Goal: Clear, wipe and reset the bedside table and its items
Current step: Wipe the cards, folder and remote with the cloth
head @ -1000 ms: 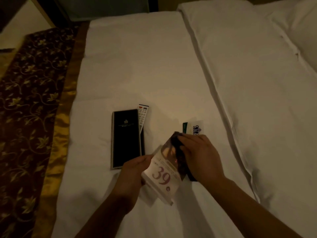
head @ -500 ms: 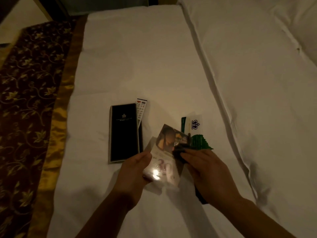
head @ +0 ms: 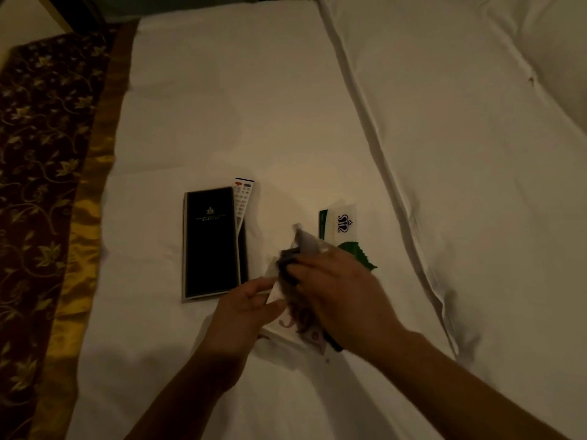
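Note:
My left hand [head: 244,308] grips the left edge of a clear acrylic sign stand [head: 290,328] with a pink-numbered card in it, held low over the white bed [head: 241,100]. Pressed against the stand's face is my right hand [head: 333,287], holding a small dark cloth [head: 286,263]. A black folder [head: 211,242] lies flat to the left, and a white remote control [head: 242,198] pokes out from under its right edge. A white card with a green leaf print [head: 344,222] rests just beyond my right hand.
A dark floral bed runner with a gold border [head: 44,173] crosses the bed on the left. The folded white duvet [head: 476,154] rises to the right, its seam running diagonally. A pillow edge [head: 562,58] shows at far right.
My right hand with the cloth has swept across the stand's face, down and then back up over it. The stand has tilted in my left hand. The folder, remote and card stay put.

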